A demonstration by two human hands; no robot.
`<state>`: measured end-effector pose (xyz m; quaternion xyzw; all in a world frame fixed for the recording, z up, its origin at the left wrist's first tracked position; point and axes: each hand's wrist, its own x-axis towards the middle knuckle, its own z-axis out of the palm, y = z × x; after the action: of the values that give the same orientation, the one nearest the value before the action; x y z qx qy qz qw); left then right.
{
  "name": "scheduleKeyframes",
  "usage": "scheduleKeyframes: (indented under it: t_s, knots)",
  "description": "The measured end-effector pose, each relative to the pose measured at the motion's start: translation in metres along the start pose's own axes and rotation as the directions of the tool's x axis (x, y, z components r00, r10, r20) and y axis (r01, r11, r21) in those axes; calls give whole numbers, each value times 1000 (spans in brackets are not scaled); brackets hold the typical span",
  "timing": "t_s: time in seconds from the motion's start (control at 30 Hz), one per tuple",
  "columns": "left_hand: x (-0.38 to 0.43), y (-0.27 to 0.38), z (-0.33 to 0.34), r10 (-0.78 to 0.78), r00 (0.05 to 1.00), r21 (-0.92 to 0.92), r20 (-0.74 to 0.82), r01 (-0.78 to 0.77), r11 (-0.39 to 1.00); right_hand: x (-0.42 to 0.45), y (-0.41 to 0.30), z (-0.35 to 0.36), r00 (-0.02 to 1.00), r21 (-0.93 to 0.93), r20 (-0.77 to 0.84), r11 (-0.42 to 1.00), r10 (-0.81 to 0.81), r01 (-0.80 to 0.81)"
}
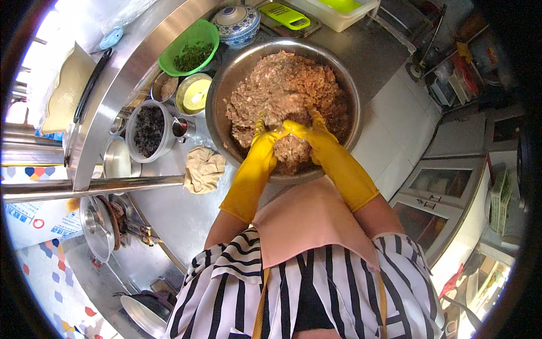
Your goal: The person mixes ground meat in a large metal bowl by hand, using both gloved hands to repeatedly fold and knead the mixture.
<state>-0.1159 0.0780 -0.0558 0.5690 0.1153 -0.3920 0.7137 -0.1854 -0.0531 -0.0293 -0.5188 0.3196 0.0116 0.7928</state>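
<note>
A wide stainless steel bowl point(355, 123) holds a large heap of ground meat point(275, 84), more orange at its right side. Both my hands wear long yellow rubber gloves and are inside the bowl. My left hand point(266, 135) is sunk into the near left part of the meat, and my right hand point(309, 129) is in it a little to the right. The thumbs meet over the meat, with a lump of it below them. Most fingertips are buried in the meat, so how far they close around it is hidden.
Left of the bowl stand a green bowl of chopped greens point(165, 63), a steel bowl of yellow powder with a spoon point(180, 95), a plastic tub of dark food point(171, 140) and a crumpled cloth point(205, 169). Behind are a lidded porcelain bowl point(239, 34) and a green grater point(283, 15).
</note>
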Motion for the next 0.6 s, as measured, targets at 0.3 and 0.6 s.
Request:
scheduleKeyframes:
  t_s: [0.3,0.6]
  knots:
    - [-14,66,70,297,923,-81,-246,-325,942,46,-43,-8,978,251,51,951,-201,182]
    - [48,66,22,477,879,808,-14,-271,523,89,-14,-69,981,-256,-115,959,-159,125]
